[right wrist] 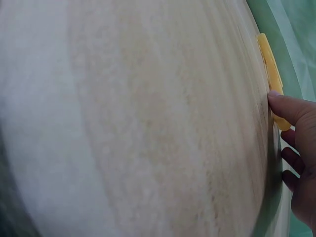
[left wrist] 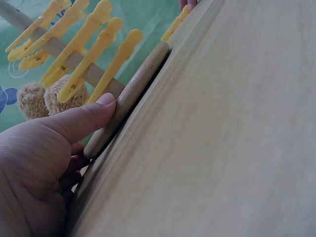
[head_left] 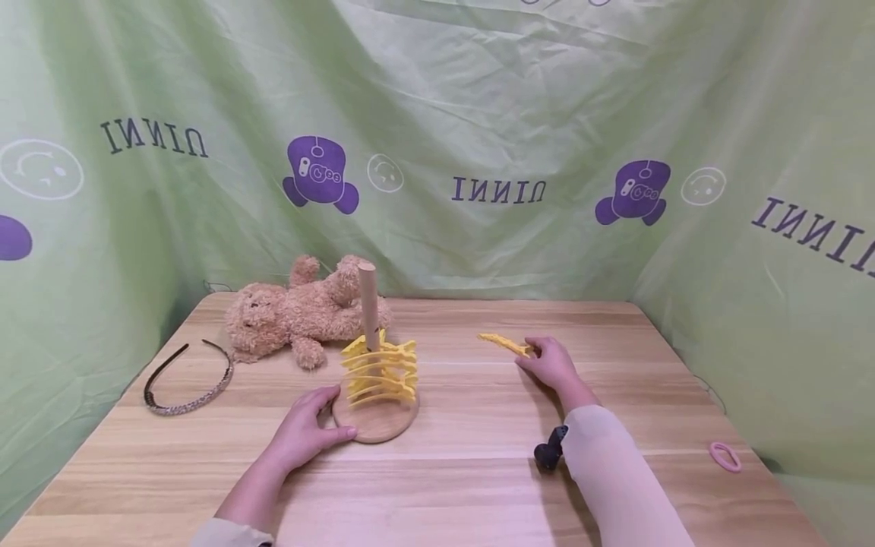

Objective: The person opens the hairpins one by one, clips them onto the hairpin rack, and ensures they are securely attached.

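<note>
A wooden stand with a round base (head_left: 376,434) and an upright post (head_left: 368,304) is on the table. Several yellow hair clips (head_left: 379,372) are stacked along the post. At the left of the base, my left hand (head_left: 304,429) grips its rim, with the thumb (left wrist: 101,111) on the edge and the fingers partly hidden behind it. To the right, my right hand (head_left: 552,365) pinches one end of another yellow hair clip (head_left: 503,343) between thumb and fingers. In the right wrist view this clip (right wrist: 269,61) lies low, at the table surface; whether it touches the wood I cannot tell.
A brown teddy bear (head_left: 301,315) lies behind the stand at the back left. A glittery headband (head_left: 184,409) lies at the left, and a pink hair tie (head_left: 724,457) near the right edge. Green printed cloth (head_left: 478,243) hangs around the table (head_left: 437,486).
</note>
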Demonstrator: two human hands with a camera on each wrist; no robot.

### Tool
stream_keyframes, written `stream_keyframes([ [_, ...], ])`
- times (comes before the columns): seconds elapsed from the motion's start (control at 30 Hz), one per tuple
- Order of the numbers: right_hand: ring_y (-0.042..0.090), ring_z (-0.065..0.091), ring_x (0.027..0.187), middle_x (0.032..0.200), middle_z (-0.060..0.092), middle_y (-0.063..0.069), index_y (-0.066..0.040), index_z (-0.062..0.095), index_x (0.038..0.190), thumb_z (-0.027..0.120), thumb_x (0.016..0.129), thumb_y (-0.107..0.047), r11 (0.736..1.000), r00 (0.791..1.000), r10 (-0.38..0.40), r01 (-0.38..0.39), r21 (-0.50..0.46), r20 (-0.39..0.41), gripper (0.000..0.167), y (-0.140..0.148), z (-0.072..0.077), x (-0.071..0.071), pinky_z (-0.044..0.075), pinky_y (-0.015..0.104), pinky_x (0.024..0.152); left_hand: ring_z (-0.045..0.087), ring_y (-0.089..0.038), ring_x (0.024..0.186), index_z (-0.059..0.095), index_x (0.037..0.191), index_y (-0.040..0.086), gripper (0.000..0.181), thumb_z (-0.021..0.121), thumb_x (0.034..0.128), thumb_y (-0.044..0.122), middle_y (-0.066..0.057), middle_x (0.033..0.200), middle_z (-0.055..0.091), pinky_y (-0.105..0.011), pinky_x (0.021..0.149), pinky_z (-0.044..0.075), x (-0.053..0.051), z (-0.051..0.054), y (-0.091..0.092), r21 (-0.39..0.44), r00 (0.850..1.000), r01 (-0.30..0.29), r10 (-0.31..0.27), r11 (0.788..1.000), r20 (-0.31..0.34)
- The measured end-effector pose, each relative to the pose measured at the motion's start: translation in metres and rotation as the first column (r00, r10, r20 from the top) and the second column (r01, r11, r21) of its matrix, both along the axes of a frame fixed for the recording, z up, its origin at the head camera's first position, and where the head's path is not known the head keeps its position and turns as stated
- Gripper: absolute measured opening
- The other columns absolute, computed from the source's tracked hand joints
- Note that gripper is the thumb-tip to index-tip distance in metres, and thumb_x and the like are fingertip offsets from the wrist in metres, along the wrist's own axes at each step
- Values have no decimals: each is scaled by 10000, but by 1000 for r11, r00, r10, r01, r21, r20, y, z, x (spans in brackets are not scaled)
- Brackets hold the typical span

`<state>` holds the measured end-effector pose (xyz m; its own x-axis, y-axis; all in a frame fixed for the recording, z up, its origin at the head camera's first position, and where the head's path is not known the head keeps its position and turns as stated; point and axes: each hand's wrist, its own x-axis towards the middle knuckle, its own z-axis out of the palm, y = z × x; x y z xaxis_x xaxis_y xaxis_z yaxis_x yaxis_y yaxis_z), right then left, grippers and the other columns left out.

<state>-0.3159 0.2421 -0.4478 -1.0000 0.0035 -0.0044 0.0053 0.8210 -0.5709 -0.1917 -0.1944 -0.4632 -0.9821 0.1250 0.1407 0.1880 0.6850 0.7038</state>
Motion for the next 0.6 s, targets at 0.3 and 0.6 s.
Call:
stream_keyframes([
  [0.3,366,522,1163,1247,594,228,2,577,1326,685,912,-268,1000,1000,-6,5,-25,-28,506,1,0,7,422,537,1050,416,-484,1331,493,1374,-68,864,854,717,362,-273,1398,516,-617,1127,319,0,0,1,9,1000,-1,1,1000,-7],
  [0.6,407,501,1261,1337,555,234,-43,587,1326,702,901,-296,995,995,31,-39,-95,-90,507,-3,5,17,389,562,1102,420,-476,1331,490,1380,-62,876,854,714,374,-270,1404,510,-615,1127,321,1,0,0,1,1000,-2,2,1000,-5],
])
